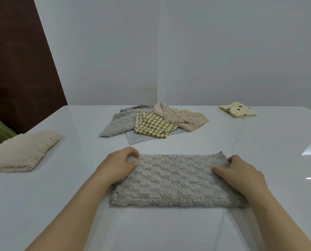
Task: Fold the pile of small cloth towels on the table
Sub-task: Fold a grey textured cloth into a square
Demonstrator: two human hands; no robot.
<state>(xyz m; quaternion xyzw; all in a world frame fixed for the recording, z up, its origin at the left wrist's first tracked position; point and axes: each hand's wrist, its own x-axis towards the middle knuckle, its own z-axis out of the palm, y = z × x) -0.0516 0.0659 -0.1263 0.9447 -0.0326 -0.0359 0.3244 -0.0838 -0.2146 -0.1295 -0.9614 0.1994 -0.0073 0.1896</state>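
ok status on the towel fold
Left hand and right hand each grip a far corner of the fluffy grey textured towel. Towel flat on white table. Mixed towel pile beyond, clear of it.

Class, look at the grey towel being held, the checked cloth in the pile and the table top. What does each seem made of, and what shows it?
The grey towel: looks like plush fleece, perhaps microfibre; fuzzy tufted bumps in rows. The checked cloth: thin flat weave, possibly cotton; no pile, crisp checks. The table top: hard, glossy white; it mirrors light; exact material unclear.
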